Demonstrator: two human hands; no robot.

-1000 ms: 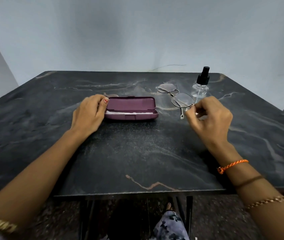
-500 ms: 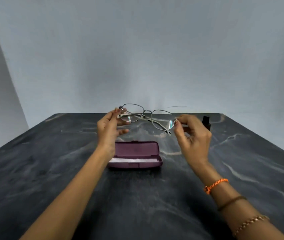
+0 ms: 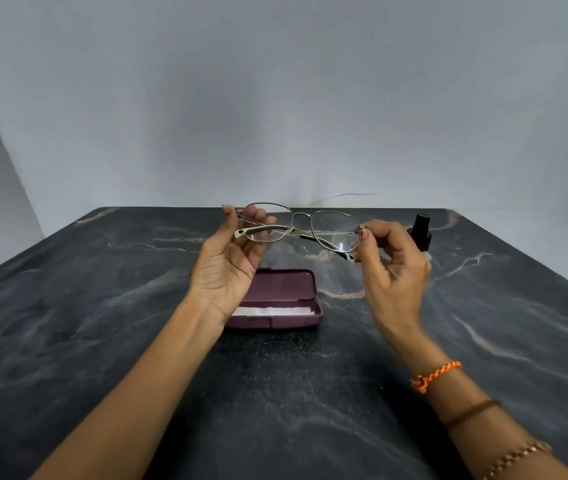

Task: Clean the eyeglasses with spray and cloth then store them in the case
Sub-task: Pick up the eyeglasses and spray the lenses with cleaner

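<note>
Thin metal-framed eyeglasses (image 3: 305, 226) hang in the air above the table, folded, lenses facing me. My left hand (image 3: 229, 268) pinches the left end of the frame and my right hand (image 3: 391, 268) pinches the right end. Below them an open maroon glasses case (image 3: 284, 285) lies on the dark marble table (image 3: 102, 306), with a white cloth (image 3: 272, 311) inside it. A spray bottle with a black cap (image 3: 421, 228) stands behind my right hand, its body mostly hidden.
A pale wall rises right behind the table's far edge. A thin wire (image 3: 341, 197) lies at that edge. The table's right edge slopes down at the far right.
Both hands lifted the eyeglasses off the table, from beside the spray bottle to above the case. My left hand left the case. The view tilted up.
</note>
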